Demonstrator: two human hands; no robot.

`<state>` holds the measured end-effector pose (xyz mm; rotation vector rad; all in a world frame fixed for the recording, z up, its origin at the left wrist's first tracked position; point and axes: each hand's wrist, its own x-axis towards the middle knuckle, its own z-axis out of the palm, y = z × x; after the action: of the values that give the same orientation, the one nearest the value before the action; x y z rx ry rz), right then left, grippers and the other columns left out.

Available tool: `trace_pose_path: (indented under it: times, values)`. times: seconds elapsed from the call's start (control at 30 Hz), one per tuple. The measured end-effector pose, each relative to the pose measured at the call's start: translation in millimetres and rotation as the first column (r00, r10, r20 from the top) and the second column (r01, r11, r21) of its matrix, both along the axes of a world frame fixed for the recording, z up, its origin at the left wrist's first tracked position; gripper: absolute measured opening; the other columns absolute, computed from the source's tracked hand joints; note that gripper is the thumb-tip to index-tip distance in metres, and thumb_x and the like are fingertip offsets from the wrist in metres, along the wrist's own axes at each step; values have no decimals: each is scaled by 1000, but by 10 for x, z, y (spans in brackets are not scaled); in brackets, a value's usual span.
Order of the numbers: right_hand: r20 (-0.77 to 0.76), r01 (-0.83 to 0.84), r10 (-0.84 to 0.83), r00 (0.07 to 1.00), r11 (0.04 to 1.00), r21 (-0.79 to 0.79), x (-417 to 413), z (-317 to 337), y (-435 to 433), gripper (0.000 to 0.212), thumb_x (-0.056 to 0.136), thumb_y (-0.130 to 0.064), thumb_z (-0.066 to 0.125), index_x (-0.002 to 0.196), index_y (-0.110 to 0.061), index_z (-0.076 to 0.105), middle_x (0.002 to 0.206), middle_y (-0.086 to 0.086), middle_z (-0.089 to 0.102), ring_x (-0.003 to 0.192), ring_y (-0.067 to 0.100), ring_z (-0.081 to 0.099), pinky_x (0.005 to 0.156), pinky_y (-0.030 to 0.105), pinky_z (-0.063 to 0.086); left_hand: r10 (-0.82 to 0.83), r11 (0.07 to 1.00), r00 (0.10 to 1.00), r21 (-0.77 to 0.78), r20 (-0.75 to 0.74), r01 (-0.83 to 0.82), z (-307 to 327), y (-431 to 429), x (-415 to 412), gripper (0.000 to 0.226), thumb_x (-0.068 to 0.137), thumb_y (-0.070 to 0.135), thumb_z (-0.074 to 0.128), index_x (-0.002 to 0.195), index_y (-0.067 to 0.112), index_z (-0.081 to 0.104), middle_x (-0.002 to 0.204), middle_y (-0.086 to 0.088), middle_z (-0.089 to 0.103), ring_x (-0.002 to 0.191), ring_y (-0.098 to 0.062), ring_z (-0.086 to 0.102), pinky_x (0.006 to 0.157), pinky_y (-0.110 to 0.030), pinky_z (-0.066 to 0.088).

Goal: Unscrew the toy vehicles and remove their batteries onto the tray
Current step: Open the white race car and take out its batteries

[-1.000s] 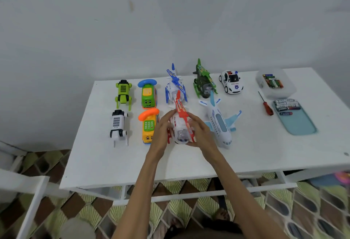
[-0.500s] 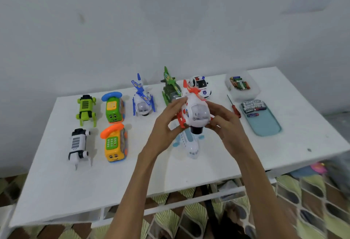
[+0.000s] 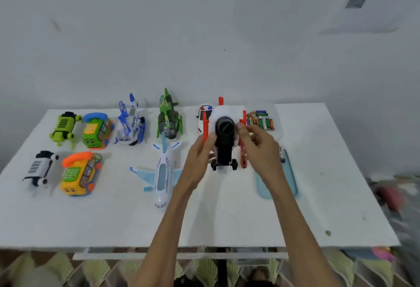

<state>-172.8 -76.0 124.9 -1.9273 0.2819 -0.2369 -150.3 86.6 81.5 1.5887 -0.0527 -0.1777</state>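
I hold the red and white toy helicopter (image 3: 223, 132) in the air above the white table (image 3: 227, 218), its black underside and small wheels turned toward me. My left hand (image 3: 200, 161) grips its left side and my right hand (image 3: 259, 145) grips its right side. The light blue tray (image 3: 291, 179) lies partly hidden beneath my right hand and wrist. A clear box of batteries (image 3: 261, 119) stands just behind the helicopter. The screwdriver is hidden from view.
Other toys stand on the table: white airplane (image 3: 162, 177), green helicopter (image 3: 169, 118), blue helicopter (image 3: 130, 123), police car (image 3: 202, 116), two phone buses (image 3: 96, 131) (image 3: 79, 174), green robot (image 3: 64, 127), white robot (image 3: 39, 169). Behind is a grey wall.
Both hands lifted the red and white helicopter off the table, carried it to the right and turned it over so its black underside faces me.
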Motion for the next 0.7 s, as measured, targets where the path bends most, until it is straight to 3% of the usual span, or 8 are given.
trace_pose_path:
  times: [0.07,0.2,0.33,0.43,0.57,0.63,0.7]
  values:
    - [-31,3,-4,1000,1000,-8,52,-106,-121,36,95,-63,50,89,-31,67,65,-9,66,60,3,64,61,22,47,8,1000,997,-18,-80,-10,-102,-158,-17,72,89,80,47,125,22,67,123,-5,69,114,-20,65,92,-40,57]
    - [-103,-42,36,994,998,-53,146,-310,-257,41,94,-63,52,86,-26,68,63,-2,69,54,6,66,58,23,51,-11,995,971,-100,-238,-13,-306,-336,-44,64,93,68,43,132,20,62,126,-6,71,111,-26,70,78,-27,56]
    - [-138,-70,66,988,997,-28,237,-471,-278,48,93,-61,55,83,-17,69,62,5,69,50,13,68,61,36,61,2,996,956,-86,-293,-29,-468,-370,4,72,92,78,46,140,26,60,126,-11,71,112,-35,70,96,-51,57]
    - [-169,-64,69,983,997,34,292,-538,-281,47,94,-59,57,84,-14,69,70,4,72,56,15,71,65,41,62,-1,979,929,-190,-369,-74,-470,-395,93,62,102,62,41,136,15,63,112,-17,74,95,-37,72,96,-50,55]
    - [-186,-100,80,979,990,-99,394,-597,-276,38,95,-53,58,113,-22,70,103,-5,74,79,11,71,80,37,61,-37,938,895,-325,-445,-123,-489,-381,238,46,106,44,43,105,17,81,94,-16,73,82,-29,68,98,-56,48]
    - [-155,-71,57,986,994,-84,456,-627,-302,46,95,-45,62,136,-27,56,128,-4,62,101,10,65,89,33,55,-72,943,882,-319,-465,-91,-419,-345,291,43,102,42,49,94,17,83,88,-13,73,78,-26,67,85,-46,54]
    - [-66,-103,99,993,992,-67,515,-601,-361,68,89,-33,65,150,-38,34,152,-6,39,130,13,49,102,35,47,-159,952,868,-306,-471,9,-270,-260,350,41,101,40,51,87,16,81,81,-11,72,70,-23,69,66,-35,56]
